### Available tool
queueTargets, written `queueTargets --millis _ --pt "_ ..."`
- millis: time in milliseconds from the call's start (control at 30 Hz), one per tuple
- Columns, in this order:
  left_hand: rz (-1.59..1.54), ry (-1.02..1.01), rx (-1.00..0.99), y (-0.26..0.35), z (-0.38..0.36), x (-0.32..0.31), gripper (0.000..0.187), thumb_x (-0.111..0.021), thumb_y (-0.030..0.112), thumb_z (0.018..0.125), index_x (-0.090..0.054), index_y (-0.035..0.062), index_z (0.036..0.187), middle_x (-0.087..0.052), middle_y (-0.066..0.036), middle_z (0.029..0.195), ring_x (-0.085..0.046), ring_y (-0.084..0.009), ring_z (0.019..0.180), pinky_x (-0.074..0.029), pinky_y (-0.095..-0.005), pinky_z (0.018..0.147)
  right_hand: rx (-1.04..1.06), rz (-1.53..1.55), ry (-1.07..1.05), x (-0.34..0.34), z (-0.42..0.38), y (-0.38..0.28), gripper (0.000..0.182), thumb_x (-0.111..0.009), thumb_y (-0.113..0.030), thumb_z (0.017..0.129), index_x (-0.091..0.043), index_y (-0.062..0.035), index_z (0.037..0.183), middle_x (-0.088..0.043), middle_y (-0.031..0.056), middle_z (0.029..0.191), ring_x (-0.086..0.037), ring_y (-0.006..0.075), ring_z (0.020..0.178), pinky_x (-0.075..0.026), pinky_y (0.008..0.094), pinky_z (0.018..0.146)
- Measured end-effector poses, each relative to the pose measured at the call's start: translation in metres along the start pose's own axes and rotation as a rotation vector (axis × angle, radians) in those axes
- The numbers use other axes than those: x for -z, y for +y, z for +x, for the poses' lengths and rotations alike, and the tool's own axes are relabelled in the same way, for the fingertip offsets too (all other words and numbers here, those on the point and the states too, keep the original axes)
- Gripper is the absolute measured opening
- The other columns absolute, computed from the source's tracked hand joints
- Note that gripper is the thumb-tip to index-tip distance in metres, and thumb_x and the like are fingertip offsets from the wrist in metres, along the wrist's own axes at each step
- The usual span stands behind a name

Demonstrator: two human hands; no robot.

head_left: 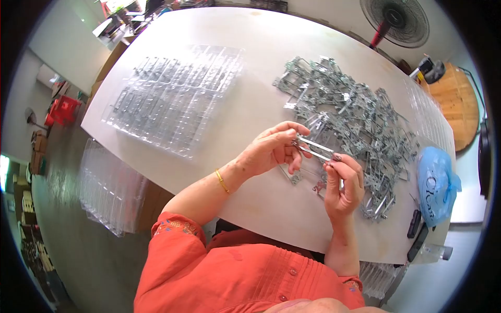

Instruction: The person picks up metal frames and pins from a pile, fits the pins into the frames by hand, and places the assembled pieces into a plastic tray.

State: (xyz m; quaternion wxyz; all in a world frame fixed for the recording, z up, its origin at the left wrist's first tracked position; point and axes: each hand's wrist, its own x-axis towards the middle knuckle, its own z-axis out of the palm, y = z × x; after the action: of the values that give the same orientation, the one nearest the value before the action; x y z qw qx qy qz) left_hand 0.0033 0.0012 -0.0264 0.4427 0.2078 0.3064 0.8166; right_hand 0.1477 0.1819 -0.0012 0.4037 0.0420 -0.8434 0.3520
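Between my hands is a slim metal bracket (317, 148) with two shiny parallel bars, held in the air above the table. My left hand (279, 147) pinches its left end between thumb and fingers, the other fingers curled below. At the opposite end, the thumb and fingertips of my right hand (344, 185) close on the bracket. Behind and to the right of both hands spreads a big heap of similar metal brackets (355, 104). One loose metal piece (293, 176) lies on the table below my left hand. A small reddish piece (318, 187) lies beside my right hand.
A transparent plastic tray (201, 120) with rows of metal parts lies on the white table (250, 39), left. More plastic trays (112, 188) are stacked below the left edge. On the right are a blue plastic bag (438, 182), black tools (415, 224) and a bottle (436, 253).
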Motion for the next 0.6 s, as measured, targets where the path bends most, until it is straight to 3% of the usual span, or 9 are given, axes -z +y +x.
queueTargets --millis 167,333,467,600 --pt "0.022 -0.004 0.054 0.000 -0.001 0.000 0.035 -0.052 0.020 0.105 -0.050 0.0033 0.136 -0.071 -0.023 0.107 -0.070 -0.0243 0.076 -0.057 -0.0349 0.069 -0.019 0.016 -0.001 -0.002 0.000 0.002 0.012 -0.074 0.001 0.091 -0.067 -0.0022 0.100 -0.069 0.0153 0.112 -0.069 0.0265 0.096 -0.057 0.0351 0.080" --pt "-0.003 -0.055 0.047 -0.002 -0.001 0.000 0.041 -0.062 0.004 0.098 -0.050 0.0010 0.137 -0.068 -0.016 0.117 -0.069 -0.0204 0.083 -0.058 -0.0346 0.072 -0.026 0.039 0.036 -0.004 0.000 0.008 0.010 -0.072 0.002 0.092 -0.064 -0.0009 0.098 -0.067 0.0166 0.113 -0.068 0.0239 0.095 -0.058 0.0326 0.078" --pt "0.022 -0.063 0.027 -0.004 0.000 0.000 0.039 -0.064 0.006 0.097 -0.053 0.0009 0.134 -0.068 -0.015 0.114 -0.069 -0.0203 0.084 -0.058 -0.0344 0.074 -0.112 0.163 0.065 -0.008 0.001 0.006 0.009 -0.071 0.002 0.093 -0.064 0.0001 0.097 -0.066 0.0185 0.115 -0.068 0.0217 0.095 -0.058 0.0320 0.076" --pt "-0.001 -0.031 -0.009 -0.001 -0.002 -0.001 0.040 -0.066 0.010 0.097 -0.054 0.0005 0.134 -0.068 -0.015 0.114 -0.070 -0.0211 0.088 -0.058 -0.0360 0.080 -0.050 0.106 0.031 -0.007 0.001 0.011 0.008 -0.071 0.002 0.093 -0.064 0.0005 0.098 -0.065 0.0188 0.116 -0.070 0.0219 0.095 -0.060 0.0312 0.076"
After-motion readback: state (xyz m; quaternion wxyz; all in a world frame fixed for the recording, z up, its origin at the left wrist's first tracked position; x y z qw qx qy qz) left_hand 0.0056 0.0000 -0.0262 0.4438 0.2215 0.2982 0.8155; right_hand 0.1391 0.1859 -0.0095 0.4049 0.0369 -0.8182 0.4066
